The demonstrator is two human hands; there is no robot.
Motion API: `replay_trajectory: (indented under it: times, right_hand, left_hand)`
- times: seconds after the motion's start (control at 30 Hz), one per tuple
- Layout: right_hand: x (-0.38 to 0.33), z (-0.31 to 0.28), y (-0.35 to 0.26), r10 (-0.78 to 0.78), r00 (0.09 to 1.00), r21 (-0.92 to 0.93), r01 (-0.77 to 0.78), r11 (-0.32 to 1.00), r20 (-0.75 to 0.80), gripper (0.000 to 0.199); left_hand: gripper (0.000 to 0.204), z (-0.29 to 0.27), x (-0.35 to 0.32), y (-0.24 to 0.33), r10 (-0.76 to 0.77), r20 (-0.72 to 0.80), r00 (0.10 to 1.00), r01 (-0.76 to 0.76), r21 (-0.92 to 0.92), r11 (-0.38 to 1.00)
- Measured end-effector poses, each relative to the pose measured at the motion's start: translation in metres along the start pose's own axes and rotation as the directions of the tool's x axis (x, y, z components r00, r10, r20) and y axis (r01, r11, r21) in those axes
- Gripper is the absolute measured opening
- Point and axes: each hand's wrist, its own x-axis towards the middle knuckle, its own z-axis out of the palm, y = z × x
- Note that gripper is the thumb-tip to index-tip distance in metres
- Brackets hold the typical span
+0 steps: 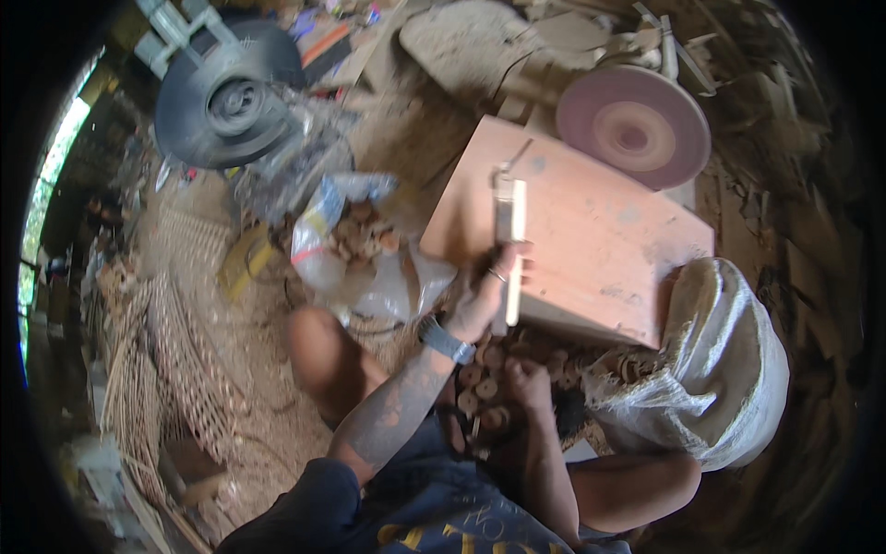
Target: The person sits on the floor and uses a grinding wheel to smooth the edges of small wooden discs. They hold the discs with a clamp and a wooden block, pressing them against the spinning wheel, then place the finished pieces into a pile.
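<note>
- Head view, from my seat at a distance: the left hand (pixel 482 303) is wrapped around a pale strip (pixel 518 217) and what looks like a slim metal tool (pixel 504 212) beside it, pointing away from the body near the near-left side of the pinkish surface (pixel 591 235). Blur keeps me from telling whether the two are one piece, or touch the surface.
- I judge the strip light and fairly stiff, perhaps wood; thin enough to snap if bent hard. I would hold it around the middle, as now, and keep off the metal end, which may be sharp.
- Lower down, the right hand (pixel 528 383) has its fingers curled in; I cannot tell whether they pinch anything. It is just beside small round wooden discs (pixel 469 377), lying between the legs.
- Those discs should be light and hard, dusty rather than slick; I would pinch one by its rim.
- Left of the surface, a thin plastic bag (pixel 312 251) gapes around a pile of wooden pieces (pixel 362 238).
- On the right, a pale woven sack (pixel 734 365) slumps against the surface, brown bits (pixel 637 367) at its mouth; its depths are hidden from me.
</note>
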Motion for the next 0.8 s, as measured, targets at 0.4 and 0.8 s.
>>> replay_trajectory:
  times: [0.4, 0.8]
  right_hand:
    - [-0.077, -0.056, -0.174, -0.080, 0.984, 0.614, -0.034, 0.789, 0.157, 0.066]
    - [-0.077, -0.092, -0.140, -0.150, 0.986, 0.598, 0.162, 0.785, -0.070, 0.073]
  left_hand:
    - [0.055, 0.026, -0.083, 0.031, 0.186, 0.005, 0.982, -0.180, 0.296, 0.938]
    - [0.043, -0.318, -0.193, -0.010, 0.052, -0.747, 0.663, 0.680, 0.629, 0.378]
